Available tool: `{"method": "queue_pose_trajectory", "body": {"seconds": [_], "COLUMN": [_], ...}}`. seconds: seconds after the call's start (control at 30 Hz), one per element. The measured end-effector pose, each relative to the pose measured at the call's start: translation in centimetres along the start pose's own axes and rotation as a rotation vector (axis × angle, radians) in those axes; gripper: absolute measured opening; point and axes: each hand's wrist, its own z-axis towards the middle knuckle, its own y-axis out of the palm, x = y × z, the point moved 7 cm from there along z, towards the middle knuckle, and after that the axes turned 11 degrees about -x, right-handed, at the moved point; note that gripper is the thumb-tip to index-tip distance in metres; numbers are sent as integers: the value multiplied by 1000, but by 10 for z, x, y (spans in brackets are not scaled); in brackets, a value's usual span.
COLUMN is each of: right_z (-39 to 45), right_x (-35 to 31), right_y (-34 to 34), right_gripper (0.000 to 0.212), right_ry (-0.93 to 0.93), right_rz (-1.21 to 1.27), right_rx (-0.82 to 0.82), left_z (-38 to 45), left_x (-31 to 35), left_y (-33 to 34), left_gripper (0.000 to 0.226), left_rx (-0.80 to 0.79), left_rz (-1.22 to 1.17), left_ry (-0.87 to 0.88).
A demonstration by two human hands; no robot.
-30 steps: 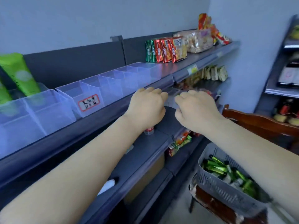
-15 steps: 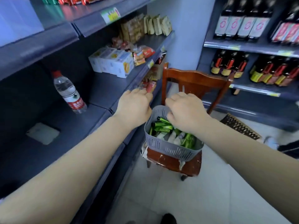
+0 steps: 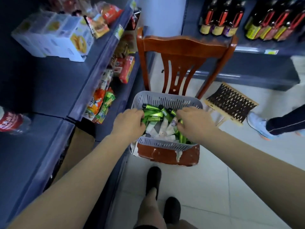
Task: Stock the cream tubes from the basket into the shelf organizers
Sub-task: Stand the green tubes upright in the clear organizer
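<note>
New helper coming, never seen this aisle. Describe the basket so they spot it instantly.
Find the red-brown wooden chair standing between the two shelf units. On its seat sits the grey slotted plastic basket, filled with green and white cream tubes. It is the only container on the chair, not on a shelf.

Wooden chair point(image 3: 183, 47) stands on tiled floor point(image 3: 206, 187), seat edge chipped. Grey slotted basket point(image 3: 166, 100) sits on the seat, heaped with green and white cream tubes point(image 3: 155, 114). Flat wooden lattice rack point(image 3: 231, 103) lies on the floor just right of the chair. Left: dark shelving point(image 3: 54, 83). Upper board carries white cartons point(image 3: 54, 35), water bottle point(image 3: 11, 122) at the left edge. Lower board carries red boxes point(image 3: 126, 70) and snack packets point(image 3: 100, 103). Back-right shelf point(image 3: 257, 48) carries dark bottles point(image 3: 221, 17).
</note>
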Motion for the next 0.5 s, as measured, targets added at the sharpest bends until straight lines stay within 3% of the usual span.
{"method": "queue_pose_trajectory", "body": {"seconds": [0.5], "right_z": [151], "right_x": [42], "right_y": [188], "right_gripper": [17], "right_ry": [238], "right_rz": [615], "right_rx": [-356], "left_z": [185], "left_x": [-69], "left_y": [138], "left_gripper": [35], "left_rx": [-318], "left_rz": [-347], "left_ry": [-86]}}
